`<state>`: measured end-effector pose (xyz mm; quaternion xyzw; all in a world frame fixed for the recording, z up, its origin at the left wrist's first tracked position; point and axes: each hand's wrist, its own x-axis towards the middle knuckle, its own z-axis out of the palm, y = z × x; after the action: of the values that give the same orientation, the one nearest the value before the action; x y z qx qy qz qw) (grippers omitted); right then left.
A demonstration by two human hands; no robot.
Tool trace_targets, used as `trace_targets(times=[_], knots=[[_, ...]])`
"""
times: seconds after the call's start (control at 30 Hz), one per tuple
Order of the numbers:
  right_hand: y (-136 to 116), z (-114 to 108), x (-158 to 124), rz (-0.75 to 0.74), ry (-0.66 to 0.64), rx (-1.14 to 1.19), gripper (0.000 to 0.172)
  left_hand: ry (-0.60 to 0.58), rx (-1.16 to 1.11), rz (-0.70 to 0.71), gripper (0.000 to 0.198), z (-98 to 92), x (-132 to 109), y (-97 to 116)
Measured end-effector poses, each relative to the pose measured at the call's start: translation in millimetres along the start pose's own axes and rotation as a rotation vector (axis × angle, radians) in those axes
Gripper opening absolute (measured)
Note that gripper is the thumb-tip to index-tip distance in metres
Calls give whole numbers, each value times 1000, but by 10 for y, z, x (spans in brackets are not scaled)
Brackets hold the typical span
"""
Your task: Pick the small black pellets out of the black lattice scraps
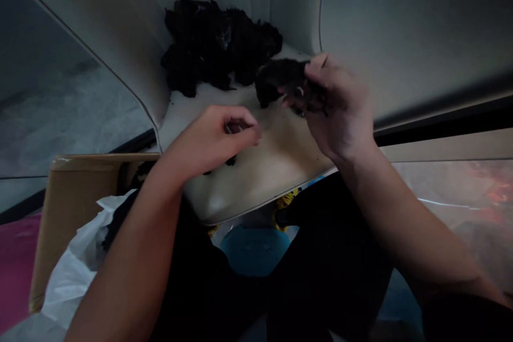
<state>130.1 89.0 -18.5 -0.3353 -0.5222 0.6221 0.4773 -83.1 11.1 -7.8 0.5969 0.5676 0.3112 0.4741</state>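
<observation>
My right hand (332, 104) is closed around a small black fuzzy piece (278, 79) and holds it just above a pale tabletop (276, 155). My left hand (218, 136) hovers lower and to the left, fingers pinched together on something too small to make out. A heap of the same black material (216, 45) lies at the far corner of the tabletop, against the pale wall. A few black scraps (230, 161) lie on the surface under my left hand.
A cardboard box (68, 208) lined with a white plastic bag (82, 264) stands at the lower left, with dark material inside. A blue round stool (255, 248) shows between my legs. A pink surface (14, 267) is at the far left.
</observation>
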Motion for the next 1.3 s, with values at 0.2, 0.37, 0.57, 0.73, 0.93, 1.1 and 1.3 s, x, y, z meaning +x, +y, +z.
trace_targets(times=[0.2,0.37,0.57,0.73,0.93,1.1,1.3], knots=[[175,-246,-191,101,22,-77,45,83,-146,-3,25,200,266,-209],[95,-490,-116,-56,125,-143,54,284,305,136,34,524,515,-336],[-104,-506,-32,-41,73,-153,58,325,387,175,23,813,731,-433],[-120,-357,-70,51,53,-31,40,261,553,15,22,369,562,-201],[-38,-217,-87,50,-24,148,27,123,715,-161,9,-167,258,-166],[53,-190,-47,28,-119,165,29,114,682,-134,12,-169,249,-168],[177,-268,-77,-162,-212,-58,26,142,-22,-15,39,53,252,0]])
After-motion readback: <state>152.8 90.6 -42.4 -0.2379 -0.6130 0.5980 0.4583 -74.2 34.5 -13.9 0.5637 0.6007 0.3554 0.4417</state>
